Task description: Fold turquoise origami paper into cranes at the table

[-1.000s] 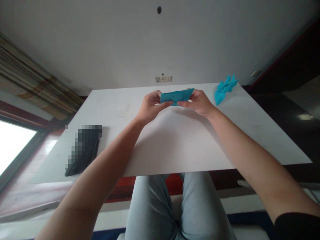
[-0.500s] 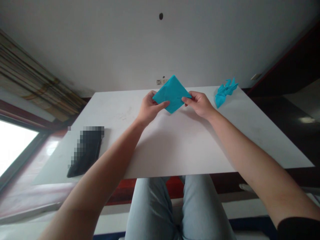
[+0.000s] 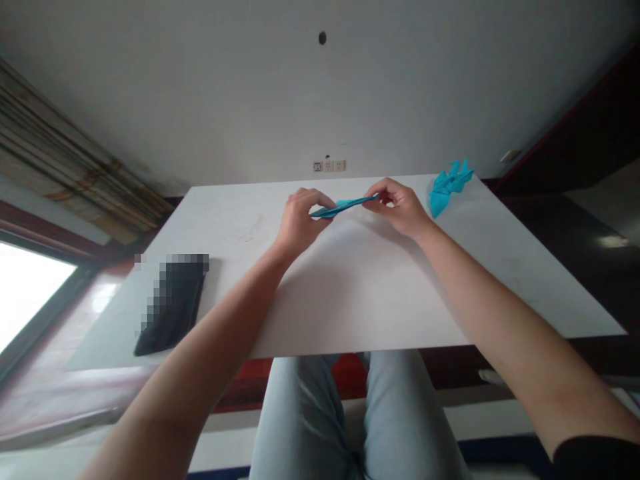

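A folded sheet of blue paper is held between my two hands over the far part of the white table. It is seen nearly edge-on, as a thin strip with its layers slightly parted. My left hand pinches the left end, fingers above and thumb below. At the right end, my right hand grips the corner between thumb and fingers. Beyond my right hand, folded blue paper pieces with pointed tips rest near the table's far right corner.
A dark flat object, partly pixelated, lies on the table's left side. Behind the table stands a grey wall with sockets. A curtain and window are at the left. My legs are under the near edge.
The blue paper has tipped from showing its broad diamond face to nearly edge-on. My left fingers have moved over its top. The right hand keeps its hold on the right corner.
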Action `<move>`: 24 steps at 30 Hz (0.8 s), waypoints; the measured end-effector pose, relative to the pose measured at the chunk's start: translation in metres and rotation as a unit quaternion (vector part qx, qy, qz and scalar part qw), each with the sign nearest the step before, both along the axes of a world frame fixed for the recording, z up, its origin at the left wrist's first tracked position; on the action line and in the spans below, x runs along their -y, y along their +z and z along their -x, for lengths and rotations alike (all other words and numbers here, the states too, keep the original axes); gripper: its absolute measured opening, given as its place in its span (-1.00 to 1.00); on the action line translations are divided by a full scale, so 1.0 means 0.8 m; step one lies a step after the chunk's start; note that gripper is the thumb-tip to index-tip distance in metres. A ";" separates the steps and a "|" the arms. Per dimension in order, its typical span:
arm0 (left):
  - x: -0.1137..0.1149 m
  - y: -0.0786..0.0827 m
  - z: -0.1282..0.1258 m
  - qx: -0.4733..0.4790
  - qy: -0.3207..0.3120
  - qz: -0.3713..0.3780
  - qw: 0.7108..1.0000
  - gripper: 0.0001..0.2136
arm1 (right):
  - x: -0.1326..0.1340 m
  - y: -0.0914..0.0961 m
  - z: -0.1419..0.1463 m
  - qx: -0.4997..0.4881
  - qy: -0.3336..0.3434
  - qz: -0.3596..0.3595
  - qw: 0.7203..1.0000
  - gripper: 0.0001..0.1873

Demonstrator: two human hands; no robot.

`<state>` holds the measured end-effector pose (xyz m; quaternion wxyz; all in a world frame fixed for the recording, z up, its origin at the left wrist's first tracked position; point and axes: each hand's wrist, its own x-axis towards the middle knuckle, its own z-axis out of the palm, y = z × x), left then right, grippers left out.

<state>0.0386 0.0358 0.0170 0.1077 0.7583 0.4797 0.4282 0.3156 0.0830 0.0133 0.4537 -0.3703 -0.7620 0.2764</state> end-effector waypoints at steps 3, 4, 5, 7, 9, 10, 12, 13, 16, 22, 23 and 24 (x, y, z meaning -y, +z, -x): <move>-0.002 -0.002 0.003 -0.083 -0.009 0.022 0.996 -0.85 | 0.000 -0.004 -0.006 0.076 0.045 -0.035 0.996 -0.63; -0.004 -0.004 0.003 -0.093 -0.027 0.034 0.995 -0.83 | -0.001 -0.006 -0.007 0.100 0.061 -0.041 0.992 -0.68; -0.005 -0.007 0.004 -0.100 -0.049 0.047 0.993 -0.82 | -0.002 -0.009 -0.009 0.121 0.076 -0.044 0.989 -0.73; -0.005 -0.012 0.004 -0.111 -0.090 0.075 0.987 -0.81 | -0.005 -0.015 -0.011 0.149 0.091 -0.043 0.984 -0.80; -0.001 -0.013 0.002 -0.130 -0.111 0.094 0.981 -0.71 | -0.008 -0.019 -0.013 0.160 0.089 -0.034 0.983 -0.83; 0.002 -0.013 0.001 -0.143 -0.112 0.100 0.978 -0.63 | -0.009 -0.019 -0.014 0.162 0.085 -0.026 0.983 -0.83; 0.008 -0.010 -0.001 -0.167 -0.110 0.103 0.974 -0.50 | -0.009 -0.018 -0.016 0.168 0.087 -0.009 0.982 -0.80; 0.010 -0.008 -0.002 -0.176 -0.110 0.101 0.973 -0.48 | -0.009 -0.016 -0.017 0.172 0.097 0.001 0.980 -0.78; 0.012 -0.005 -0.002 -0.174 -0.120 0.093 0.973 -0.57 | -0.006 -0.008 -0.021 0.172 0.138 0.030 0.975 -0.69; 0.000 -0.010 0.003 -0.121 -0.147 0.098 0.977 -0.65 | -0.004 -0.007 -0.022 0.180 0.114 0.059 0.975 -0.53; -0.001 -0.011 0.003 -0.121 -0.144 0.102 0.977 -0.64 | -0.005 -0.009 -0.022 0.181 0.106 0.057 0.976 -0.53; -0.002 -0.012 0.003 -0.124 -0.139 0.107 0.977 -0.65 | -0.005 -0.011 -0.021 0.182 0.102 0.053 0.977 -0.54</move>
